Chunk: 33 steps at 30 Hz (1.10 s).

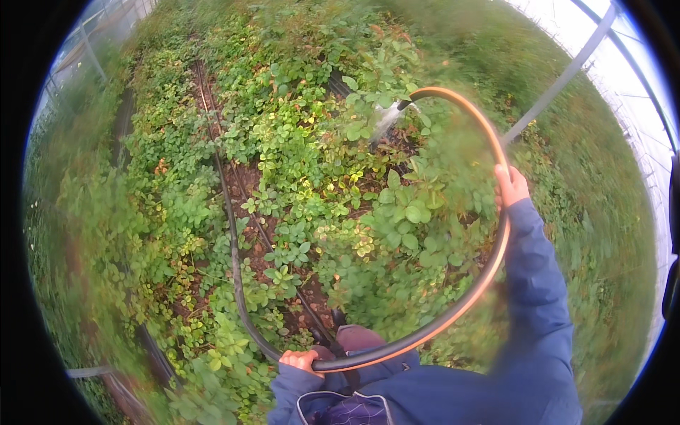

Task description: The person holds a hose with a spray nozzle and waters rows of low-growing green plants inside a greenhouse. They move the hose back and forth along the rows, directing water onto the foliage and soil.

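Note:
A black hose with an orange stripe (pixel 460 312) makes a wide loop across the view. My right hand (pixel 511 188), in a blue sleeve at the right, is closed around the rising side of the loop. My left hand (pixel 300 360) grips the hose low in the middle, near my body. From the hose's open end (pixel 404 104) at the upper middle, water (pixel 386 124) pours down among leafy green plants (pixel 407 209). The hose continues from my left hand up the left-centre of the bed, lying along a narrow strip of soil (pixel 251 195).
Thin dark lines (pixel 317 317) run along the soil between dense rows of low plants (pixel 163 269), some leaves yellowed. A grey metal post (pixel 558 85) slants at the upper right before a pale translucent wall (pixel 630 71). More frame bars (pixel 92 53) stand at the upper left.

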{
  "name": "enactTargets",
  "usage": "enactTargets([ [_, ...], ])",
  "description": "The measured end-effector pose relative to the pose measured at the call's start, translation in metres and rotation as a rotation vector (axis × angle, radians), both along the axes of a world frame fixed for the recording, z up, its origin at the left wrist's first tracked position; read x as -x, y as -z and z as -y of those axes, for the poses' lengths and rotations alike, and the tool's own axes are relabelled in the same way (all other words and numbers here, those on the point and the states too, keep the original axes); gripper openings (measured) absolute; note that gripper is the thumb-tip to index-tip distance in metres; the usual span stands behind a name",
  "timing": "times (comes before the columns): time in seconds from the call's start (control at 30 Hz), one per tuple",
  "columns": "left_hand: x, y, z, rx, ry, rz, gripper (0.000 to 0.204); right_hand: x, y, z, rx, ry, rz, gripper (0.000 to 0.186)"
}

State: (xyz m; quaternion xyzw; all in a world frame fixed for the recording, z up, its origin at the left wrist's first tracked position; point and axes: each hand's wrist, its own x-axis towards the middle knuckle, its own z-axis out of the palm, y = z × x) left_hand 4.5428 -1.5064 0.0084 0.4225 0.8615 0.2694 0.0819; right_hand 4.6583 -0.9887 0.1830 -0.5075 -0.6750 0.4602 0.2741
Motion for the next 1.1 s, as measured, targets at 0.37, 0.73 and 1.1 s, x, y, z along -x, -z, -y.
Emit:
enactTargets([
  [0.37,-0.002,-0.005,-0.031,0.101,0.165,0.170,0.014,-0.025,0.001,-0.020,0.037,-0.075,0.174,0.032],
  [0.73,0.007,-0.012,-0.008,0.078,0.188,0.137,0.024,-0.033,0.006,0.001,0.077,-0.027,0.127,0.032],
  [1.1,0.010,0.000,0.034,0.067,0.162,0.113,0.021,-0.014,0.019,0.030,0.043,-0.040,0.128,0.031],
])
